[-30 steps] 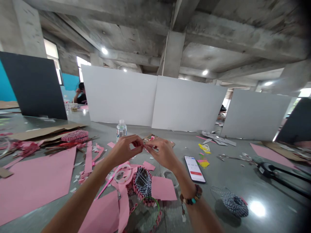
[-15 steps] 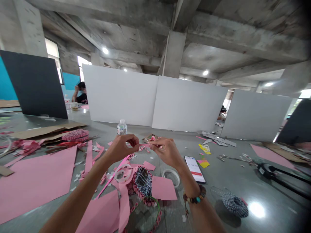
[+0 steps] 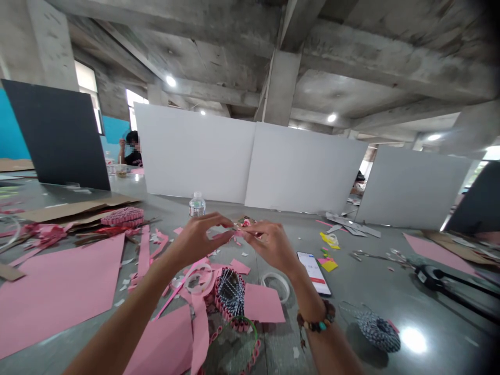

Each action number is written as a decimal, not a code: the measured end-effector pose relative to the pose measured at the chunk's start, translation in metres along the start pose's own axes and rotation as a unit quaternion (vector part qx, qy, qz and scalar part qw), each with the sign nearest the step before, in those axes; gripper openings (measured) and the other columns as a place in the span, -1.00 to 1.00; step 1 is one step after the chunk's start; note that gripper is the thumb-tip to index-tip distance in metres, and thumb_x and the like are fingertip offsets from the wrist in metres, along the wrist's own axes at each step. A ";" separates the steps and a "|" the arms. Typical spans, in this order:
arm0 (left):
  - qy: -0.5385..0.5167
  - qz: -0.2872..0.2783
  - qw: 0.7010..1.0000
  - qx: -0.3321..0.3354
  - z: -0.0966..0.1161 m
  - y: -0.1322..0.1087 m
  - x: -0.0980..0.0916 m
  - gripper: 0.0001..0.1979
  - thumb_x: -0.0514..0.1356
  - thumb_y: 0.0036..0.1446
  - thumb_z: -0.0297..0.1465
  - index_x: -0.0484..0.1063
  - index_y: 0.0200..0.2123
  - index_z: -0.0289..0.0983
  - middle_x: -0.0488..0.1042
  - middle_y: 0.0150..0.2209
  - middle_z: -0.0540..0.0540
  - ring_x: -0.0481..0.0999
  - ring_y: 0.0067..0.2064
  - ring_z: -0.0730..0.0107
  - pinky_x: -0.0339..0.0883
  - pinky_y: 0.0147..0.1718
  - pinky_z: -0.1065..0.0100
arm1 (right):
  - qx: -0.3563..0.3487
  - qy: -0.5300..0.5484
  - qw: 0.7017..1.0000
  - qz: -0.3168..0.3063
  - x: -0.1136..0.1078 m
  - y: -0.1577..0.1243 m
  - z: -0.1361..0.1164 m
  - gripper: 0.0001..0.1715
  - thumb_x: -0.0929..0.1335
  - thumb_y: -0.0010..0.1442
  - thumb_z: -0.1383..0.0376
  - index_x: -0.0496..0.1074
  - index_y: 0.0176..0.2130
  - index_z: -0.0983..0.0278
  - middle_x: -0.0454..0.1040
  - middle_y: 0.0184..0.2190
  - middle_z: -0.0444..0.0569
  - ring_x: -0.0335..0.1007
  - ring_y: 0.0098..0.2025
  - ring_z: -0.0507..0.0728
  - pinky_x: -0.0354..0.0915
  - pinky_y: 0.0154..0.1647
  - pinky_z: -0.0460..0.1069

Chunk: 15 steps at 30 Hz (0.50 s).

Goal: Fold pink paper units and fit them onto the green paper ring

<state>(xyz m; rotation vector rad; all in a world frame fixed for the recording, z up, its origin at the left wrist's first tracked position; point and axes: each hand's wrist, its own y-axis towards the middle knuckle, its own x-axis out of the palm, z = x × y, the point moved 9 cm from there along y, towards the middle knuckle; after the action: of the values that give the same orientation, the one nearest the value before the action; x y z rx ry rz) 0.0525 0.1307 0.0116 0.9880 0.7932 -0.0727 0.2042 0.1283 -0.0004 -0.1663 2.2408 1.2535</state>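
My left hand [image 3: 197, 240] and my right hand [image 3: 271, 244] are raised above the table, fingertips pinched together on a small pink paper strip [image 3: 239, 232] held between them. Both hands are closed on it. A beaded bracelet [image 3: 317, 322] is on my right wrist. Below the hands lie a rolled pink paper piece wound with dark patterned cord [image 3: 229, 297], two white tape rolls [image 3: 198, 275] [image 3: 276, 285] and pink paper scraps [image 3: 261, 304].
A large pink sheet [image 3: 58, 286] lies at left, with cardboard [image 3: 70, 209] and a pink woven piece [image 3: 125, 215] behind it. A water bottle [image 3: 196, 204], a phone [image 3: 313, 271], a cord bundle [image 3: 378, 330], sticky notes [image 3: 328, 263] and white partition boards [image 3: 250, 161] surround. Another person [image 3: 130, 151] sits far left.
My hands have stayed close together, working the pink strip; the left fingers closed back toward the right after parting slightly. The view tilted slightly.
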 end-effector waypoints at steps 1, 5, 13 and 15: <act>-0.003 -0.009 1.000 0.006 0.004 0.000 0.004 -0.86 0.20 0.18 -0.33 0.53 -0.24 -0.24 0.56 -0.27 -0.06 0.52 -0.26 0.40 0.37 -0.24 0.40 | -0.004 0.002 1.000 -0.001 0.004 0.000 -0.002 -0.83 0.39 0.26 0.32 0.62 -0.21 0.16 0.62 -0.29 -0.10 0.50 -0.25 0.12 0.33 -0.18 -0.04; -0.005 -0.001 1.000 -0.012 0.000 -0.002 0.006 -0.91 0.21 0.13 -0.41 0.52 -0.37 -0.26 0.53 -0.39 -0.01 0.48 -0.36 0.46 0.34 -0.30 0.43 | -0.011 0.000 1.000 0.004 0.004 0.001 -0.005 -0.84 0.39 0.25 0.33 0.62 -0.22 0.16 0.62 -0.30 -0.11 0.50 -0.25 0.12 0.32 -0.15 -0.02; -0.011 0.004 0.997 -0.074 -0.021 -0.002 -0.001 -0.93 0.23 0.03 -0.43 0.50 -0.46 -0.27 0.52 -0.48 0.04 0.48 -0.43 0.50 0.34 -0.35 0.48 | -0.009 -0.006 1.000 0.013 -0.004 0.000 -0.005 -0.84 0.39 0.23 0.36 0.62 -0.25 0.18 0.62 -0.33 -0.09 0.50 -0.26 0.11 0.32 -0.17 -0.03; -0.010 0.004 0.996 -0.084 -0.025 -0.003 -0.003 -0.92 0.22 0.03 -0.42 0.50 -0.46 -0.28 0.52 -0.48 0.03 0.48 -0.43 0.49 0.35 -0.37 0.48 | -0.003 -0.011 1.000 0.014 -0.006 0.000 -0.005 -0.84 0.39 0.25 0.35 0.62 -0.25 0.19 0.61 -0.33 -0.09 0.49 -0.27 0.11 0.31 -0.19 -0.04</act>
<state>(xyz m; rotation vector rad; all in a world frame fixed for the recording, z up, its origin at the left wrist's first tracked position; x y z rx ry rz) 0.0352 0.1478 0.0037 0.8305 0.7637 -0.0091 0.2076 0.1235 0.0049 -0.1220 2.2282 1.2699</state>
